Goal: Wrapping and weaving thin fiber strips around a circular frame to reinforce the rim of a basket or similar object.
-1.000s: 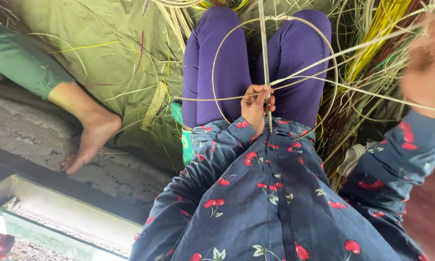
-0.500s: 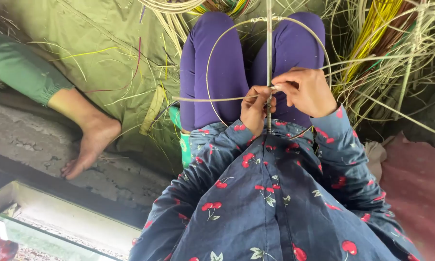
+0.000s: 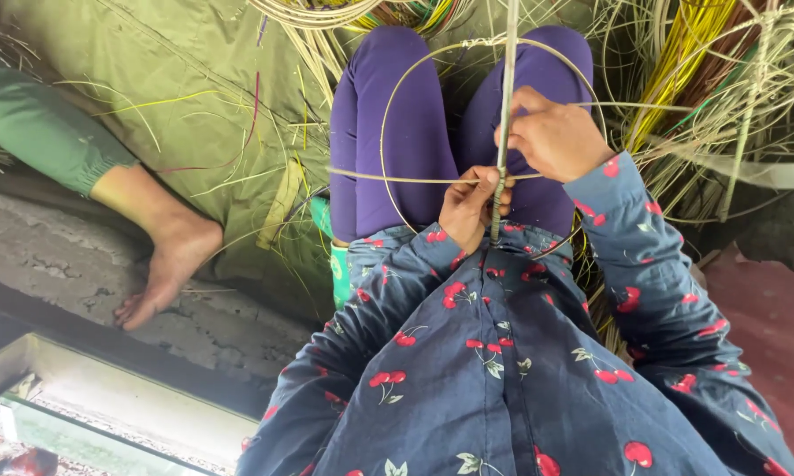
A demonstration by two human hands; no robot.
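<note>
A cane frame rests over my purple-trousered knees: a thin round hoop (image 3: 388,132), a straight upright stick (image 3: 508,70) and a thin crosswise strand (image 3: 388,179). My left hand (image 3: 467,207) pinches the crossing of stick and strand, just above my dark blue cherry-print shirt. My right hand (image 3: 551,137) grips the upright stick a little higher, with a thin strand running off to the right from its fingers.
A heap of pale, yellow and green cane strips (image 3: 705,79) lies at upper right and along the top. An olive cloth (image 3: 177,79) covers the ground at left. Another person's bare foot (image 3: 172,264) and green trouser leg (image 3: 36,132) rest on a cracked concrete ledge (image 3: 53,264).
My right hand came in from the far right to the frame, met the left hand at the crossing, then slid up the stick. The left hand stayed at the crossing.
</note>
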